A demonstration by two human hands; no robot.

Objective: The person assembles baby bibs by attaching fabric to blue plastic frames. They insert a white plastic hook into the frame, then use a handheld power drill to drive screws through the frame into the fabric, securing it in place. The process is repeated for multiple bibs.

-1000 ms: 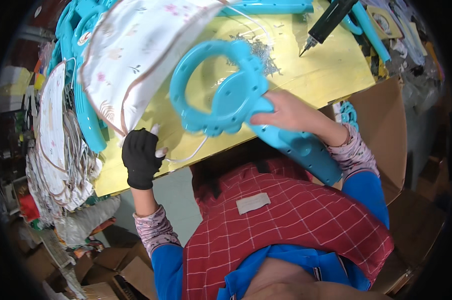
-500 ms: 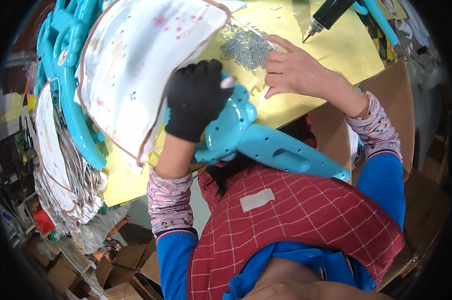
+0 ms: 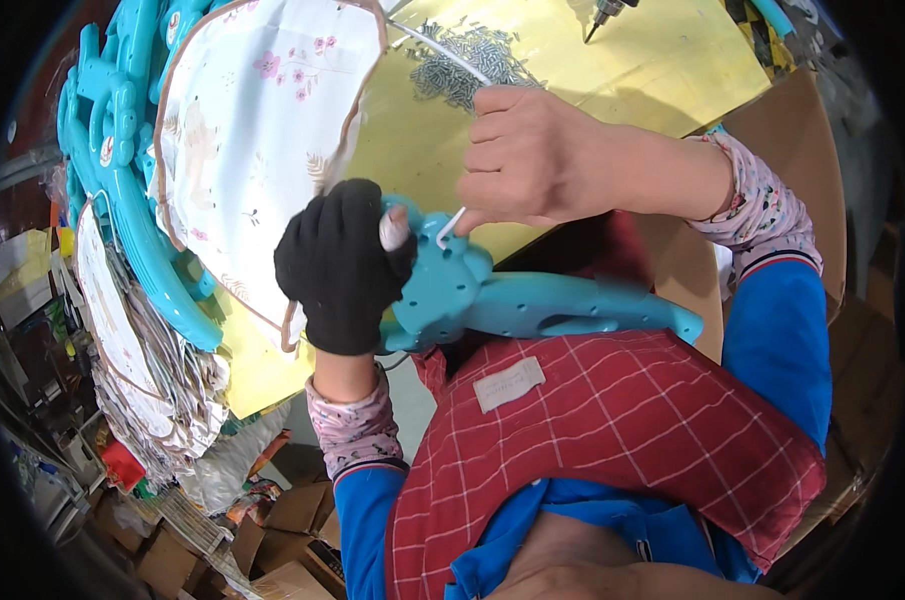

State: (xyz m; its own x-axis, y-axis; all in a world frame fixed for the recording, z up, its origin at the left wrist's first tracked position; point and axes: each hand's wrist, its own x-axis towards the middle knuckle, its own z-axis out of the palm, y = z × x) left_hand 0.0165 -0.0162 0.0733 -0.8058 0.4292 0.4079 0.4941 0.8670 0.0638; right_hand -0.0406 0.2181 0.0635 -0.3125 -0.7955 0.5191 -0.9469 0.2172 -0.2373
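My left hand (image 3: pixel 340 265), in a black glove with the thumb tip bare, is closed on the rounded end of a turquoise plastic part (image 3: pixel 442 280). The part's long arm reaches right across my red checked apron. My right hand (image 3: pixel 542 160), ungloved, is closed round a thin white rod (image 3: pixel 437 48). Below my fist the rod's bent end meets the face of the turquoise part, near its holes; whether it has entered one I cannot tell. The rod's far end runs to the corner of a white floral fabric panel (image 3: pixel 262 130) with brown edging, beside my left hand.
Loose silver screws (image 3: pixel 462 65) lie heaped on the yellow tabletop (image 3: pixel 612 70). A power screwdriver's tip (image 3: pixel 604 15) hangs at the top. More turquoise parts (image 3: pixel 122 190) and a stack of fabric panels (image 3: pixel 152 370) are at the left. A cardboard box (image 3: pixel 787 150) stands at right.
My right hand has come left and down with the rod, bringing its bent end to the turquoise part. My left hand and the part have moved lower left, and the part has tilted.
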